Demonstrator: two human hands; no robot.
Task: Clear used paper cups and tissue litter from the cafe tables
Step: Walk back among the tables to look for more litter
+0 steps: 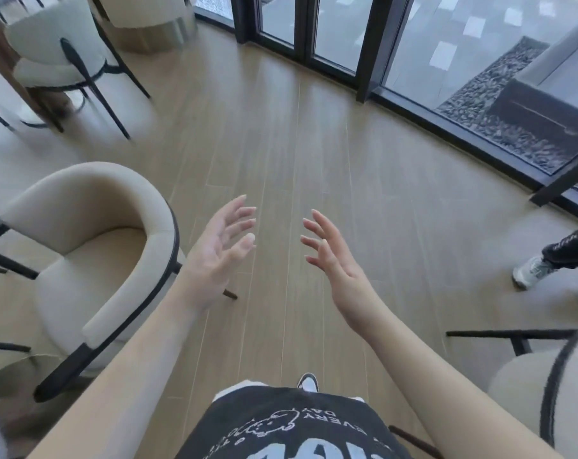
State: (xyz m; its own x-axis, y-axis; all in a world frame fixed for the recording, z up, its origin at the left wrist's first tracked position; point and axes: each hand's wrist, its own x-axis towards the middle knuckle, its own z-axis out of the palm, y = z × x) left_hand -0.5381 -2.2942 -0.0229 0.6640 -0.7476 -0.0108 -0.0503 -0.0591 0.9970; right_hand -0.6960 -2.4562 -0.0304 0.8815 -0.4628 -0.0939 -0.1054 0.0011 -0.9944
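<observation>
Paper cups and tissue litter, the things this job is about, appear nowhere in the view, so where they lie cannot be told from here; no tabletop shows clearly either, only a dark brown edge at the far upper left that may belong to a table. With nothing to reach for, both hands are bare and hold nothing. The left hand [219, 246] is raised over the wooden floor [301, 154] with its fingers spread and slightly bent, palm turned inward; the right hand [334, 260] mirrors it, fingers apart and loosely curved, palm facing the left one, a gap of floor between them. Neither touches anything. Taking the cream armchair [92, 260] as the landmark: the left hand hovers just beside its curved back, to the right of it, and the right hand is further right again. Beyond the armchair, toward the upper left, stands a second pale chair [55, 51] with thin black legs, near the brown edge. Right of the armchair and well apart from it, black-framed glass doors [314, 34] run along the far side of the floor, and another person's grey shoe [529, 271] shows at the right edge. Another pale seat [546, 385] sits at the lower right. My judgement is that the task is between pickups: if litter waits near that upper-left chair, it lies ahead and to the left, so the left hand would be the nearer one, but no object's long axis can be judged yet.
</observation>
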